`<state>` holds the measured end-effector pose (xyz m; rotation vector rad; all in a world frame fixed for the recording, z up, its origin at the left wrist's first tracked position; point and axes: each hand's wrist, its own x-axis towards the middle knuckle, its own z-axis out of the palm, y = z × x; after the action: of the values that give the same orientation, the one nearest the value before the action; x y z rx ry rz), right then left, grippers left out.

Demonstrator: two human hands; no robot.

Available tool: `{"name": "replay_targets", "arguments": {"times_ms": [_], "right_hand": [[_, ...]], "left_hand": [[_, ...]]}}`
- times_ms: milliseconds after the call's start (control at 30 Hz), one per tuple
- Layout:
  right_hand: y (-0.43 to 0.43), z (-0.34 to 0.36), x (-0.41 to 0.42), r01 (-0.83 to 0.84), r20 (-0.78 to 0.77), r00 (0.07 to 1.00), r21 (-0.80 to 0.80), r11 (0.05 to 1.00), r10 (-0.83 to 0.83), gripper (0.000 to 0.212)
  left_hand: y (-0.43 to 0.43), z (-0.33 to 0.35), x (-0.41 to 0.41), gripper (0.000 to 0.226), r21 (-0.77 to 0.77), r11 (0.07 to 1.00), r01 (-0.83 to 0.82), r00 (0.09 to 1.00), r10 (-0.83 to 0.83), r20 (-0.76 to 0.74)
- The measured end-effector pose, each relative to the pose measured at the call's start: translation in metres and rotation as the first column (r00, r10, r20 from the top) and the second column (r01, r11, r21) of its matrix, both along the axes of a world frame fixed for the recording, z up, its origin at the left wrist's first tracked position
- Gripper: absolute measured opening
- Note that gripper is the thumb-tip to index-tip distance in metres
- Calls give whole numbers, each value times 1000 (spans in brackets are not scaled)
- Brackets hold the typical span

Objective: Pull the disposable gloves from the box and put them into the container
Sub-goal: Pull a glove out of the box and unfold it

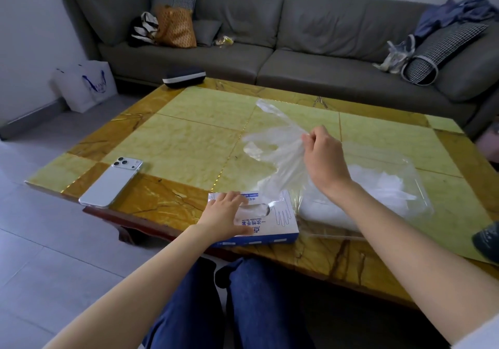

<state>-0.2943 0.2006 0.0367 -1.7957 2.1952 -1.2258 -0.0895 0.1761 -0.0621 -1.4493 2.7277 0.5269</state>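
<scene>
Pinching glove (280,157) in right hand (325,159) grip; left hand (225,217) flat, fingers straight, on box (280,231); container (422,189) contents hazy.

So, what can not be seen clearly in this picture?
- Head view: how full the glove box is; its walls and the left hand cover it.
- Head view: how many heaped gloves fill the clear container; films overlap.
- Head view: dark object, cut by right edge.
</scene>
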Motion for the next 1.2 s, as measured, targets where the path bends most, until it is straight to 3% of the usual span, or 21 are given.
{"name": "replay_targets", "arguments": {"times_ms": [133,233,300,367,467,600,700,767,867,1100,1200], "right_hand": [[3,5,-13,-1,-15,1000,70,998,2,24],[9,3,-15,-7,15,1000,82,997,6,25],[11,1,-15,-18,56,998,90,996,13,26],[13,-1,-12,-27,91,996,98,995,18,25],[13,-4,-8,-29,135,991,110,993,14,26],[13,-9,-2,-56,210,977,144,988,25,32],[16,-9,4,-138,358,932,188,972,63,16],[19,-8,3,-194,454,886,184,964,92,42],[23,-8,2,-175,406,907,125,977,111,53],[17,-14,-3,-89,321,945,45,995,70,25],[17,-17,-2,-83,283,957,53,995,65,41]], "left_hand": [[-3,4,4,62,52,999,13,998,-10,-54],[-1,18,-1,38,0,997,-81,967,78,-241],[5,35,-11,24,-20,986,-165,900,142,-412],[14,54,-22,29,133,973,-190,789,232,-570],[26,74,-37,40,346,934,-87,654,316,-687],[27,76,-51,13,301,942,-150,620,327,-713],[22,77,-52,7,241,943,-229,610,332,-719],[18,78,-48,6,235,939,-251,619,343,-707],[13,80,-42,9,213,936,-282,629,348,-695],[10,81,-32,12,255,924,-287,616,381,-689],[10,79,-29,10,287,919,-270,605,394,-691]]}}
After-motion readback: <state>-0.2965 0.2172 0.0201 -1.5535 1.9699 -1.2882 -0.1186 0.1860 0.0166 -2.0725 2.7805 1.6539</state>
